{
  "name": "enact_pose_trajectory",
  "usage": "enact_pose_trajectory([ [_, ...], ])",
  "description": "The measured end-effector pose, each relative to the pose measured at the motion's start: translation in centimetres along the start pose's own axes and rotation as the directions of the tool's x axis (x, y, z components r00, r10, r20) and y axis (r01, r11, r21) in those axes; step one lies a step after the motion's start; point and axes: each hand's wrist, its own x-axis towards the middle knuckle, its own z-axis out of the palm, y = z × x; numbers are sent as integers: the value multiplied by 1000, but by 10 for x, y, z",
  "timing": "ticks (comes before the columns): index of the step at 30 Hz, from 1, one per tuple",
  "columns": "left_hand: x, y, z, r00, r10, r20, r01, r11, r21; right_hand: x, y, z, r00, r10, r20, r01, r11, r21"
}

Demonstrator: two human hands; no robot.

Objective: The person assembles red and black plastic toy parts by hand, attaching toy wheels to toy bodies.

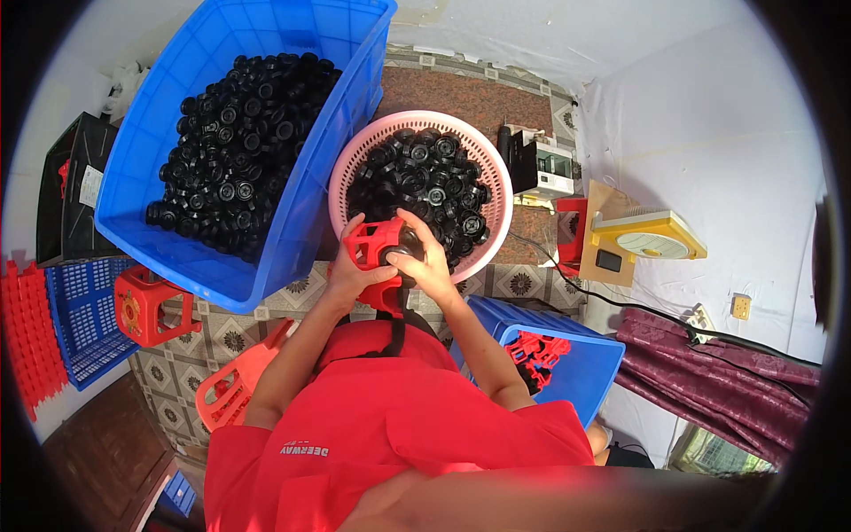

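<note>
In front of my chest, my left hand (348, 277) grips a red plastic toy vehicle body (370, 241) with openings in its side. My right hand (429, 268) closes on a black toy wheel (409, 241) against the right side of that body, its thumb pressing near the wheel's hub. Just beyond both hands stands a round pink plastic basket (499, 177) with a perforated rim. Many black wheels (421, 177) are heaped in it. More red plastic shows below my hands, partly hidden by them.
At the far left a large blue tub (306, 195) holds a heap of black wheels. A blue bin (585, 381) with red toy bodies stands on the right. Red stools (146, 306), stacked red parts (31, 328) and a yellow-white fan (651, 238) are around. A black cable (620, 306) runs along the right.
</note>
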Motion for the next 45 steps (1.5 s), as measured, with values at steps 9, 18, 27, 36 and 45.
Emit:
enact_pose_trajectory([
  [9,0,-13,7,966,-22,-259,11,999,-45,74,37,-52,929,130,346,-193,969,153],
  [18,27,-14,10,939,-115,-324,14,955,-298,173,108,-102,944,-327,45,142,278,-950],
  [27,59,-5,23,908,35,-418,-124,975,-187,30,-38,-62,978,109,178,-126,988,85],
  [36,49,45,47,965,47,-258,-95,980,-175,11,-29,-48,996,26,83,0,954,-300],
  [45,-21,87,41,811,578,-90,-511,775,372,6,-60,13,978,-171,117,149,973,177],
])
